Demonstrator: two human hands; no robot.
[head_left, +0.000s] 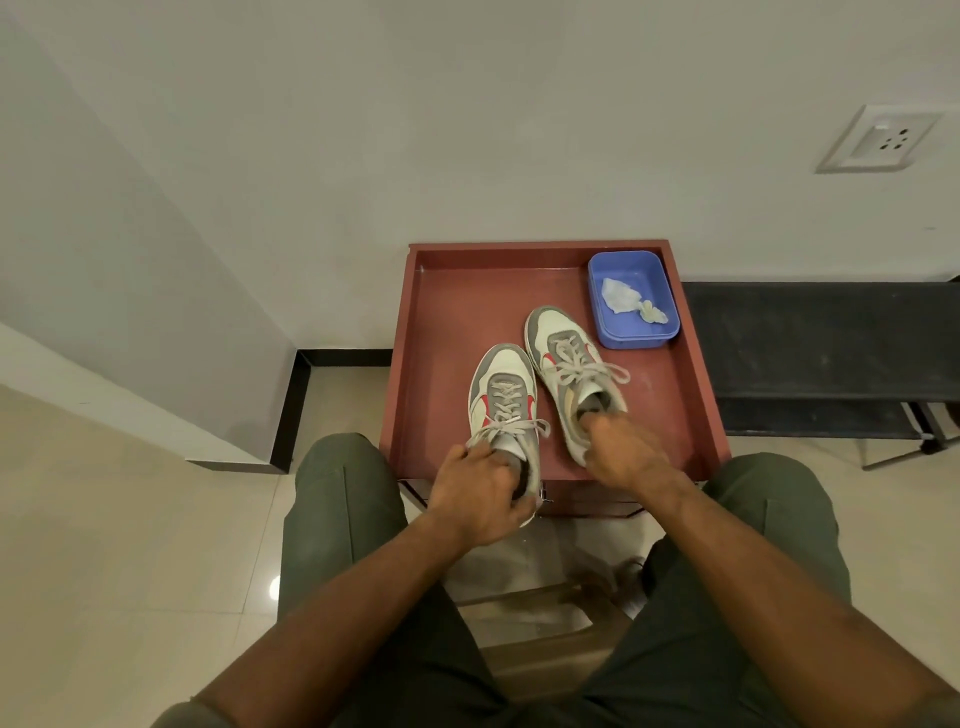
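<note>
Close together on a reddish-brown wooden bench (457, 312) with a raised rim lie two grey-and-white lace-up sneakers with red side marks, toes pointing away from the person. The nearer sneaker (501, 389) sits at the bench's front edge, its heel reaching just past that edge. The left hand (478, 493) grips it at the heel, fingers curled round the back and over the collar, beside the tied bow of the laces. The farther sneaker (561, 353) lies just to the right and a little further in, angled slightly leftward. The right hand (623, 452) holds it at the heel too, with fingertips dipped into the shoe's opening and hidden there. Behind this shoe, in the bench's far right corner, stands a blue rectangular plastic tub (597, 291) holding crumpled pale wipes (618, 296). The person's knees in dark green trousers flank the bench over a glossy cream tiled floor (130, 519).
</note>
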